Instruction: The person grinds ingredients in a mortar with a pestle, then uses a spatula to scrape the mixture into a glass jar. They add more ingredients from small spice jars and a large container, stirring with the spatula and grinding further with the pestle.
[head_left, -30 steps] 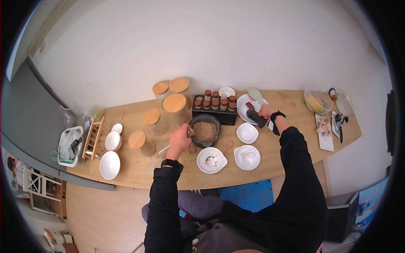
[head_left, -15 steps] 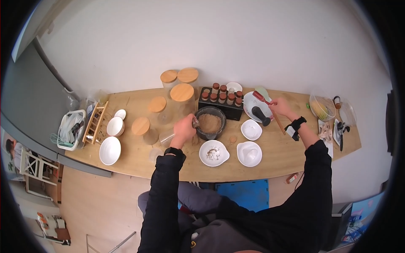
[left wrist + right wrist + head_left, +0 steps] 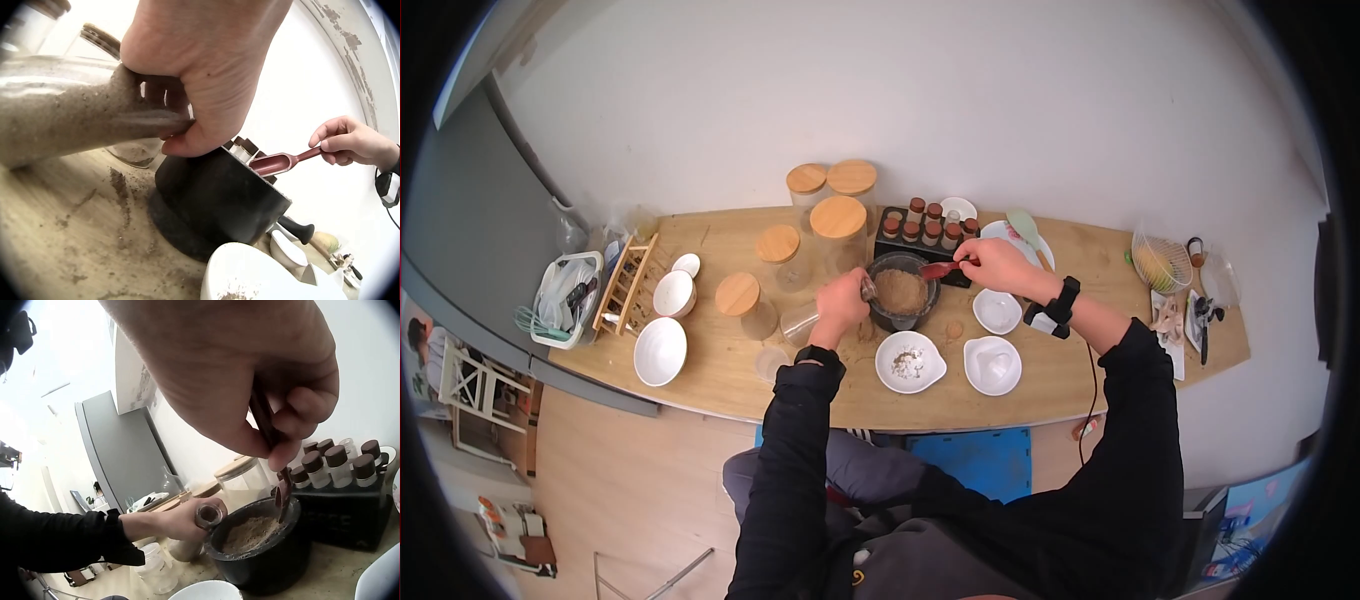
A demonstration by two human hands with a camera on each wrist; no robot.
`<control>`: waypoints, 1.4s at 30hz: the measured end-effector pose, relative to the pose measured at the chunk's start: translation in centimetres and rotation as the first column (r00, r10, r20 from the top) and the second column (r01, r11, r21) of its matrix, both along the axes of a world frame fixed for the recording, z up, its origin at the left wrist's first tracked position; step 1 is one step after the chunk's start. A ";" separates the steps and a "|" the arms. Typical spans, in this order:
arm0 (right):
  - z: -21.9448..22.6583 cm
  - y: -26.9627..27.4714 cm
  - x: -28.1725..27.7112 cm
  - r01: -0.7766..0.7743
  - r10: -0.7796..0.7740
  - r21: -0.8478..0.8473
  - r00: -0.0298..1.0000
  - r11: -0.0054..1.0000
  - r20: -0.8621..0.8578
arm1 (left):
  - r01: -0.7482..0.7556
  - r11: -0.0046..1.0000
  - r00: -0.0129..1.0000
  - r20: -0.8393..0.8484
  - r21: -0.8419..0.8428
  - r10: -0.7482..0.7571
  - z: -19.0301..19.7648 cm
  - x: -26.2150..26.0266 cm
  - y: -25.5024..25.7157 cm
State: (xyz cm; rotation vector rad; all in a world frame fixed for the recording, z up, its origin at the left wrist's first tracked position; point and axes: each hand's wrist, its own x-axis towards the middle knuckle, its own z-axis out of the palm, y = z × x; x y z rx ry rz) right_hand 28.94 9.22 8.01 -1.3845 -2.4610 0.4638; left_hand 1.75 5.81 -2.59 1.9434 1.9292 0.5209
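Note:
A black mortar [image 3: 920,317] with brown powder [image 3: 900,292] inside stands at the middle of the table. Beside its left rim, my left hand [image 3: 840,303] grips a clear glass bottle [image 3: 56,106] tipped nearly flat. The bottle's round mouth [image 3: 209,516] sits right by the mortar rim, while the fingers hide its neck. My right hand [image 3: 1002,268] pinches the handle of a red scoop [image 3: 940,270]. The scoop's bowl [image 3: 272,164] hangs at the mortar's right rim, over the powder's edge. In front of the mortar is a white spouted bowl [image 3: 910,385] with brown and white residue.
Behind the mortar stands a black rack [image 3: 340,509] of brown-capped spice jars. Several wooden-lidded glass jars [image 3: 838,220] stand at the left. Two white dishes [image 3: 997,312] [image 3: 992,368] lie front right; a green spatula [image 3: 1022,225] rests on a white plate [image 3: 1040,238] at the back.
My right hand has picked up the red scoop from the plate at the right and carried it left to the mortar. My left hand still holds the bottle by the rim.

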 end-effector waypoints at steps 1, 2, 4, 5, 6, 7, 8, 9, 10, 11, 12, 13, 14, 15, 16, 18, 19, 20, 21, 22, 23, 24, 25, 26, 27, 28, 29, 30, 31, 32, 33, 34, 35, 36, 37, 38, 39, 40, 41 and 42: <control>-0.1 0.0 -0.3 -0.013 0.013 0.004 1.000 1.000 -0.009 | -0.001 1.000 1.000 0.004 0.002 0.001 -0.1 0.0 -0.1; -0.1 0.1 -0.4 -0.011 0.010 -0.032 1.000 0.999 -0.028 | -0.001 1.000 1.000 0.003 0.001 0.001 -0.1 -0.1 -0.1; -0.2 0.2 -0.8 -0.008 0.001 -0.100 0.998 0.995 -0.064 | 0.001 1.000 1.000 0.000 0.001 -0.001 0.1 -0.1 -0.1; -0.3 0.3 -0.9 -0.006 -0.002 -0.104 0.997 0.995 -0.081 | 0.002 1.000 1.000 0.001 0.005 -0.002 0.2 -0.1 -0.1; -0.5 0.2 -1.1 -0.005 -0.006 -0.108 0.995 0.994 -0.097 | 0.003 1.000 1.000 0.003 0.009 -0.003 0.2 0.0 -0.1; -0.8 0.2 -1.2 -0.004 -0.009 -0.113 0.993 0.994 -0.114 | 0.003 1.000 1.000 0.003 0.013 -0.003 0.3 0.0 -0.2; -1.2 0.4 -1.3 -0.014 -0.004 -0.140 0.992 0.990 -0.128 | -0.001 1.000 1.000 -0.001 0.009 0.001 0.3 0.0 -0.2; -1.6 0.6 -1.4 -0.024 0.000 -0.167 0.990 0.986 -0.142 | -0.004 1.000 1.000 -0.006 0.005 0.004 0.3 0.0 -0.1; -2.0 0.8 -1.5 -0.034 0.003 -0.194 0.988 0.980 -0.156 | -0.006 1.000 1.000 -0.012 0.000 0.006 0.3 0.0 -0.1; -2.4 1.0 -1.6 -0.008 -0.029 -0.228 0.987 0.974 -0.157 | -0.006 1.000 1.000 -0.008 -0.002 0.006 0.3 0.0 -0.1; -2.5 1.0 -1.8 0.018 -0.061 -0.262 0.986 0.965 -0.156 | -0.007 1.000 1.000 -0.004 -0.005 0.007 0.3 0.0 -0.1; -2.7 1.0 -1.9 0.044 -0.093 -0.296 0.984 0.954 -0.154 | -0.007 1.000 1.000 0.000 -0.008 0.007 0.2 0.0 -0.1; -3.0 1.0 -2.0 0.055 -0.128 -0.323 0.970 0.945 -0.207 | -0.006 1.000 1.000 0.000 -0.010 0.006 0.1 0.0 -0.1; -3.4 0.9 -2.0 0.065 -0.163 -0.350 0.952 0.935 -0.260 | -0.004 1.000 1.000 0.000 -0.011 0.004 0.1 -0.1 -0.1; -3.8 0.7 -2.0 0.073 -0.200 -0.375 0.930 0.924 -0.310 | -0.002 1.000 1.000 0.000 -0.010 0.002 0.2 -0.1 0.0; -4.9 0.3 -2.0 0.093 -0.266 -0.409 0.881 0.908 -0.391 | 0.000 1.000 1.000 0.002 -0.006 0.000 0.3 -0.1 0.0; -5.5 0.0 -2.1 0.100 -0.298 -0.426 0.853 0.899 -0.428 | 0.000 1.000 1.000 0.003 -0.005 0.000 0.3 -0.1 -0.1; -6.5 -0.2 -2.1 0.090 -0.313 -0.440 0.828 0.893 -0.466 | -0.001 1.000 1.000 0.004 -0.007 0.001 0.3 -0.1 -0.1; -7.7 -0.4 -2.1 0.080 -0.329 -0.454 0.800 0.887 -0.502 | -0.002 1.000 1.000 0.005 -0.010 0.002 0.3 -0.1 -0.1; -8.4 -0.6 -2.2 0.069 -0.345 -0.466 0.770 0.882 -0.537 | -0.003 1.000 1.000 0.005 -0.012 0.003 0.3 0.0 -0.1; -9.1 -0.7 -2.3 0.066 -0.356 -0.471 0.749 0.880 -0.559 | -0.002 1.000 1.000 0.006 -0.009 0.002 0.4 0.0 -0.1; -9.4 -0.9 -2.4 0.062 -0.367 -0.476 0.726 0.877 -0.581 | -0.001 1.000 1.000 0.006 -0.007 0.001 0.3 0.0 -0.1; -9.6 -1.1 -2.5 0.057 -0.378 -0.481 0.702 0.875 -0.604 | 0.001 1.000 1.000 0.004 -0.005 -0.001 0.3 0.0 -0.1; -9.9 -1.2 -2.6 0.063 -0.398 -0.489 0.674 0.870 -0.622 | 0.003 1.000 1.000 0.005 -0.004 -0.003 0.3 0.0 -0.2; -10.1 -1.4 -2.6 0.063 -0.426 -0.511 0.645 0.857 -0.635 | 0.006 1.000 1.000 0.007 -0.004 -0.006 0.2 0.0 -0.1; -10.4 -1.4 -2.6 0.063 -0.452 -0.532 0.615 0.845 -0.646 | 0.009 1.000 1.000 0.009 -0.002 -0.009 0.1 0.0 -0.1; -10.6 -1.4 -2.6 0.060 -0.477 -0.551 0.585 0.832 -0.656 | 0.016 1.000 1.000 0.003 0.006 -0.016 0.0 0.0 -0.1; -10.8 -1.4 -2.5 0.051 -0.485 -0.560 0.569 0.827 -0.664 | 0.022 1.000 1.000 -0.004 0.015 -0.022 0.0 0.0 -0.1; -11.0 -1.5 -2.4 0.041 -0.492 -0.568 0.553 0.822 -0.673 | 0.028 0.999 1.000 -0.012 0.026 -0.027 0.1 -0.1 0.0; -11.3 -1.5 -2.4 0.030 -0.499 -0.576 0.536 0.817 -0.681 | 0.028 0.998 0.999 -0.021 0.055 -0.027 0.0 -0.1 0.0; -10.7 -2.0 -2.4 0.076 -0.481 -0.538 0.565 0.840 -0.671 | 0.031 0.996 0.999 -0.029 0.083 -0.028 -0.2 -0.1 -0.2; -9.9 -2.6 -2.3 0.123 -0.465 -0.496 0.593 0.859 -0.658 | 0.035 0.993 0.999 -0.037 0.111 -0.031 -0.4 -0.1 -0.2; -9.4 -2.9 -2.3 0.168 -0.451 -0.453 0.620 0.876 -0.642 | 0.041 0.992 0.999 -0.036 0.116 -0.037 -0.6 -0.2 -0.1; -9.7 -2.4 -1.8 0.267 -0.392 -0.288 0.659 0.920 -0.641 | 0.045 0.992 0.999 -0.034 0.120 -0.041 -0.6 -0.2 -0.2; -9.9 -1.4 -0.9 0.351 -0.338 -0.109 0.703 0.930 -0.626 | 0.048 0.991 0.999 -0.031 0.123 -0.044 -0.5 -0.2 -0.3; -9.9 -0.1 -0.2 0.414 -0.290 0.078 0.749 0.907 -0.596 | 0.054 0.991 0.999 -0.002 0.123 -0.054 -0.4 -0.3 -0.2; -8.4 0.8 0.1 0.378 -0.268 0.069 0.762 0.923 -0.590 | 0.059 0.991 0.998 0.028 0.122 -0.063 -0.1 -0.2 -0.3; -6.7 2.0 0.2 0.342 -0.246 0.057 0.774 0.938 -0.584 | 0.064 0.991 0.996 0.058 0.120 -0.072 0.0 -0.2 -0.4; -7.4 5.0 0.5 0.233 -0.193 -0.026 0.733 0.972 -0.652 | 0.071 0.989 0.995 0.066 0.127 -0.079 0.0 -0.1 -0.5; -5.3 5.8 0.1 0.218 -0.217 -0.068 0.795 0.974 -0.566 | 0.076 0.988 0.994 0.073 0.135 -0.087 0.1 0.1 -0.6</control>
